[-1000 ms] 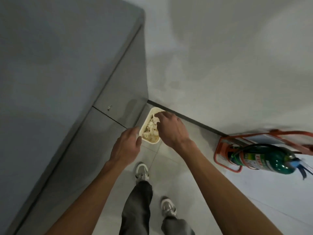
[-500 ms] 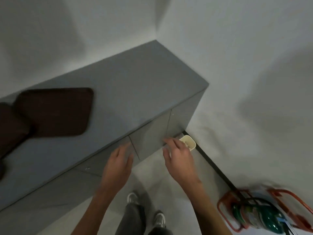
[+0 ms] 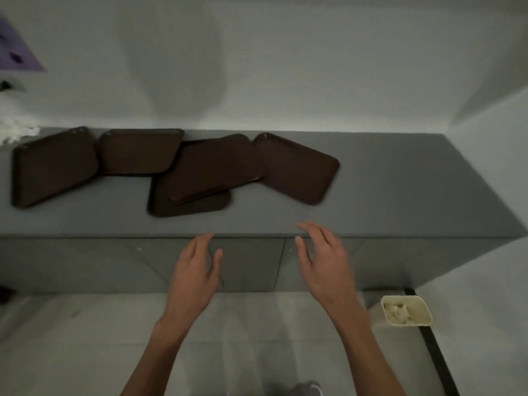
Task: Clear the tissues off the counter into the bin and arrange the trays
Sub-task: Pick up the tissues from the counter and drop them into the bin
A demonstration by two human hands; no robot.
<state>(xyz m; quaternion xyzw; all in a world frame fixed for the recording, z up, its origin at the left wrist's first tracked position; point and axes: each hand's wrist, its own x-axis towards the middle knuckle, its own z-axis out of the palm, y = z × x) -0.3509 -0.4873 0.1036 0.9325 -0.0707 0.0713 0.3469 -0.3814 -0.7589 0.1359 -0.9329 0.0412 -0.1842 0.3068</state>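
Both hands, left hand (image 3: 194, 278) and right hand (image 3: 325, 264), fingers loosely spread, empty; dark brown rectangular plastic trays (image 3: 211, 167) scattered, overlapping, on grey counter (image 3: 400, 195) beyond fingertips; best slide outliers together, square edges, then stack.

Hands at the counter: my left hand (image 3: 194, 270) and right hand (image 3: 325, 261) hover open at the front edge of the counter (image 3: 400, 181), with nothing between them and its top. Five trays (image 3: 211, 164) crowd the left and middle, some overlapping, the back ones close to the wall (image 3: 285, 81), leaving little room to reach behind. A bare strip runs along the front edge ahead of both hands, and the right end beyond the rightmost tray (image 3: 297, 170) is open. At far left a blurred white heap (image 3: 14, 134) sits by the leftmost tray (image 3: 51, 167). On the floor (image 3: 85, 338) the bin (image 3: 424, 311) stands beside the counter's right end, open from above.
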